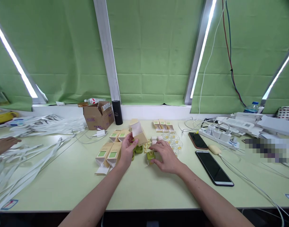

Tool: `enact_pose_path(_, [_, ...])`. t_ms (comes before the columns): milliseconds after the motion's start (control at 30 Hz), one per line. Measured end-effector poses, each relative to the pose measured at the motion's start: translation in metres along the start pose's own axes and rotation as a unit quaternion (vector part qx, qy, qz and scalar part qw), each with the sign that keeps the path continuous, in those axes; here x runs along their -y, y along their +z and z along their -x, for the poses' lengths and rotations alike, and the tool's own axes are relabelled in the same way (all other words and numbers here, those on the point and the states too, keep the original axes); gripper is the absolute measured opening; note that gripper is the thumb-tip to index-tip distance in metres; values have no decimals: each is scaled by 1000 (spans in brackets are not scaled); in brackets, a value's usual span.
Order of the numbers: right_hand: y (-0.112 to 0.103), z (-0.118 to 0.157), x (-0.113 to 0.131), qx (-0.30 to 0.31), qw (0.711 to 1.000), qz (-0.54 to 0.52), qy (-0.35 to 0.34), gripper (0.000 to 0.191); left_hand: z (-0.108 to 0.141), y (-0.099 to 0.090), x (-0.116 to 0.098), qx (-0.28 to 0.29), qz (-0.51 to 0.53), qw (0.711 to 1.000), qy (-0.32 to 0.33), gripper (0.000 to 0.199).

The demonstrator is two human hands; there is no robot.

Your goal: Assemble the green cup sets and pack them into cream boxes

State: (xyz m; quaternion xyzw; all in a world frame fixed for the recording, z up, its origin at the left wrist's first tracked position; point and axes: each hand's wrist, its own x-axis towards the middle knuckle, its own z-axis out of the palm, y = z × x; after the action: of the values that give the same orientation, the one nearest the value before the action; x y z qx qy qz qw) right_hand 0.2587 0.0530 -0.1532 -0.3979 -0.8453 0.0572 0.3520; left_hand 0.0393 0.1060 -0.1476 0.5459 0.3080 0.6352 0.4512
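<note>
One pale table point(125, 195) fronts green blinds point(149, 53), hands point(127, 150) point(167, 158) holding a carton point(140, 136) (left) and green-topped container point(150, 154) (right)

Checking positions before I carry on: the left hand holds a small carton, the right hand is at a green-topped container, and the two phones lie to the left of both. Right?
One part is wrong: the head view shows the two phones to the right of both the left hand, which holds the small carton, and the right hand, at the green-topped container.
</note>
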Motion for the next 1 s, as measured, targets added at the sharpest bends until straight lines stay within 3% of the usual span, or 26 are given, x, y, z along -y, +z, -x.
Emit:
enact_pose_path(233, [2,-1,-1,37,998,54,16,48,-2,-3,1,-6,-35,999,-6,61])
enact_pose_path(367, [3,-1,1,47,996,69,24,38,-6,-6,-1,0,-94,996,-3,60])
enact_pose_path(567, [0,-2,0,53,997,45,42,32,-10,-9,-9,45,-179,983,1,54])
enact_pose_path(767, [-17,-3,-17,-77,989,-116,51,22,-5,-4,-12,88,-231,969,-8,50])
enact_pose_path(1000, [-16,-1,-24,-196,924,-322,67,36,5,-1,-11,192,-278,941,-7,47])
